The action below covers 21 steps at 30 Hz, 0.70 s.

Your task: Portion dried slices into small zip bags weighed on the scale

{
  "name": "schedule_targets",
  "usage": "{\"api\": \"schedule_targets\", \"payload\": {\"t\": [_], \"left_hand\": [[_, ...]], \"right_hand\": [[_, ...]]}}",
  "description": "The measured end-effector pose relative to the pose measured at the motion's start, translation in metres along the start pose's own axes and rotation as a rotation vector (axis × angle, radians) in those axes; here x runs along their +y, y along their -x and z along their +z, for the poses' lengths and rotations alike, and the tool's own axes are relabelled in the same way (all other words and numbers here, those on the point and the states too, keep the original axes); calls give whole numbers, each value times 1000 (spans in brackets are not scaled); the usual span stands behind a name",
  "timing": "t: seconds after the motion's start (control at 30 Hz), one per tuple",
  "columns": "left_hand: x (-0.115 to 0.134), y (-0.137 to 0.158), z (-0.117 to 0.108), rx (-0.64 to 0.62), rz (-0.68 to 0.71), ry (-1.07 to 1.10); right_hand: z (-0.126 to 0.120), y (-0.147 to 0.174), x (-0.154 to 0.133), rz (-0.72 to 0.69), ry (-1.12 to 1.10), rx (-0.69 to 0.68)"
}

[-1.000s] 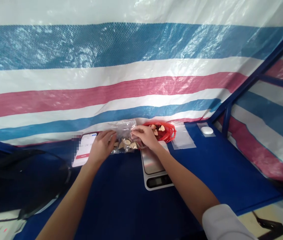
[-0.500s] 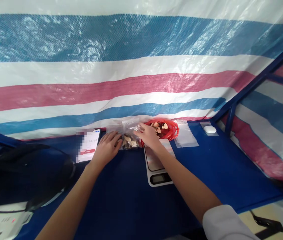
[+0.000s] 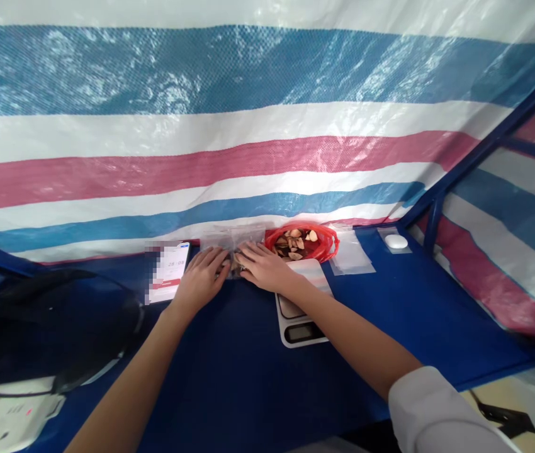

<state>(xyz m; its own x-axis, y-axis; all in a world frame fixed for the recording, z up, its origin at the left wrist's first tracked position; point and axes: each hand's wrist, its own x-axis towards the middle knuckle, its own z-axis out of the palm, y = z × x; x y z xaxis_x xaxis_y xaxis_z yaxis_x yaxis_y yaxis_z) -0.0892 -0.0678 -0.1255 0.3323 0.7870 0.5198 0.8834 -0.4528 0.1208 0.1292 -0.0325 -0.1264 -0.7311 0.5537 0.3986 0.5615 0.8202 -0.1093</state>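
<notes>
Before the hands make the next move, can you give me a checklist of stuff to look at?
1. Left grip on the clear, crinkly plastic packaging: ok, palm down on it.
2. Right grip on that packaging too: ok, fingers stretched over it.
3. Packaging sealed: cannot tell, too small and partly covered.
4. Thin red plastic bag open, tan slices showing: ok.
5. White digital scale with a silver plate free of arms above it: not ok, the right forearm crosses over it.
6. Number readable on the scale's dark display: cannot tell, too dim.
</notes>
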Motion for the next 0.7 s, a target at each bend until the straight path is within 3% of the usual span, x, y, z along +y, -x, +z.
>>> {"api": "schedule_targets", "payload": {"t": [0.2,0.43,0.7], "left_hand": [[0,2,1,-11,-6,-35],[1,1,3,-18,-53,-73],[24,-3,-1,37,-79,-128]], "right_hand": [[6,-10,-2,55,23,2],[7,-15,9,-13,-18,-20],[-16,8,13,-35,-57,105]]}}
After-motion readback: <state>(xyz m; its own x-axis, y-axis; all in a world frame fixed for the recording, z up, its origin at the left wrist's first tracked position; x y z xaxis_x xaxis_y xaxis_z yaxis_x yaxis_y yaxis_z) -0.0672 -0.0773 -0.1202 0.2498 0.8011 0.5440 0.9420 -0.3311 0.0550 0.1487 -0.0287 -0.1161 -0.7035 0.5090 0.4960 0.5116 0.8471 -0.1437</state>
